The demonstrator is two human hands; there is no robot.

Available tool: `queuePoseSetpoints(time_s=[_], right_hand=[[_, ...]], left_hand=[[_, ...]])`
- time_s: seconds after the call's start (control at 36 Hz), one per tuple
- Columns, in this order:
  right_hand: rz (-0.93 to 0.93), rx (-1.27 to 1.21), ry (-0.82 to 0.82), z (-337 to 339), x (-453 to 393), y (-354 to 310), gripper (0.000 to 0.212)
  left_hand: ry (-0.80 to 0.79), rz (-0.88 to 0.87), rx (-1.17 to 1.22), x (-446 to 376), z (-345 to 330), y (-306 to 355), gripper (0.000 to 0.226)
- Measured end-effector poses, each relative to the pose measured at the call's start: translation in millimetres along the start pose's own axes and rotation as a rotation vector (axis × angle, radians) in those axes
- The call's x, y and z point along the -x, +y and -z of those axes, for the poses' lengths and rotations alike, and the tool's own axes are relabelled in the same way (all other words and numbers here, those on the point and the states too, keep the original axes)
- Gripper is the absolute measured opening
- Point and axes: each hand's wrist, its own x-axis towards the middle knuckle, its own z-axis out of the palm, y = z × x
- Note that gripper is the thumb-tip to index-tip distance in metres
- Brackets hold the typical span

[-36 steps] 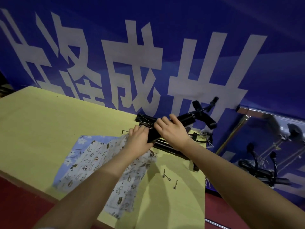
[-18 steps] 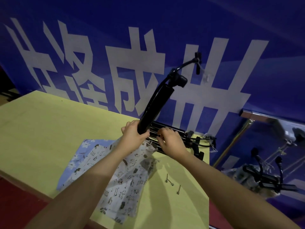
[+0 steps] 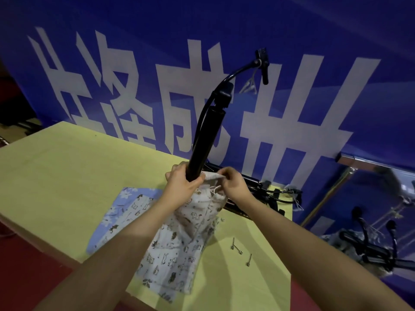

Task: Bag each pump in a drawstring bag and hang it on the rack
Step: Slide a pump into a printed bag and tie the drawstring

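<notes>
A blue banner [image 3: 292, 30] backs the yellow table [image 3: 56, 171]. The black pump [image 3: 205, 135] stands nearly upright, hose end up, leaning right, its foot in the printed drawstring bag [image 3: 197, 209]. The left hand [image 3: 182, 187] grips the barrel; the right hand [image 3: 233, 185] pinches the bag's rim

Left hand [image 3: 183, 187] grips the black pump [image 3: 205, 140] low on its barrel, pump upright, tilted right, hose arcing to the nozzle on top. Right hand [image 3: 233, 185] pinches the rim of the printed bag [image 3: 193, 223]; pump's lower end sits in the bag mouth. Bag drapes onto more bags [image 3: 125, 209] on the yellow table [image 3: 67, 167]. More pumps [image 3: 258, 191] along the far edge, three needles [image 3: 240, 250] near the right edge. Blue banner [image 3: 292, 63] behind.
</notes>
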Motion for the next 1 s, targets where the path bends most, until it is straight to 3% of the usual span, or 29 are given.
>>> queuePoseSetpoints(time_s=[0.14, 0.22, 0.36, 0.5, 0.61, 0.72, 0.81, 0.92, 1.0], right_hand=[[-0.095, -0.196, 0.086, 13, -1, -15, 0.036], [-0.131, -0.192, 0.123, 20, -3, -19, 0.037], [0.094, 0.237, 0.088, 27, 2, -17, 0.022], [0.203, 0.462, 0.155, 24, 1, -16, 0.021], [0.184, 0.131, 0.158, 24, 2, -26, 0.025], [0.262, -0.148, 0.103, 30, 10, -36, 0.021], [0.263, -0.178, 0.009, 29, 14, -45, 0.029], [0.194, -0.201, -0.076, 24, 17, -45, 0.033], [0.209, -0.204, 0.006, 20, 18, -39, 0.039]], left_hand=[[-0.039, 0.027, 0.032, 0, -7, -9, 0.044], [-0.054, 0.057, 0.046, 0, -9, -7, 0.046], [0.001, 0.057, 0.024, -3, -11, -2, 0.051], [0.025, 0.005, -0.033, -1, -13, 3, 0.031], [0.023, -0.007, -0.034, 3, -14, 9, 0.026], [0.041, -0.017, -0.138, 0, -14, 0, 0.04], [0.042, -0.045, -0.218, -2, -18, -11, 0.052], [0.063, -0.05, -0.331, 0, -24, -14, 0.051], [0.041, -0.057, -0.412, 1, -25, -14, 0.052]])
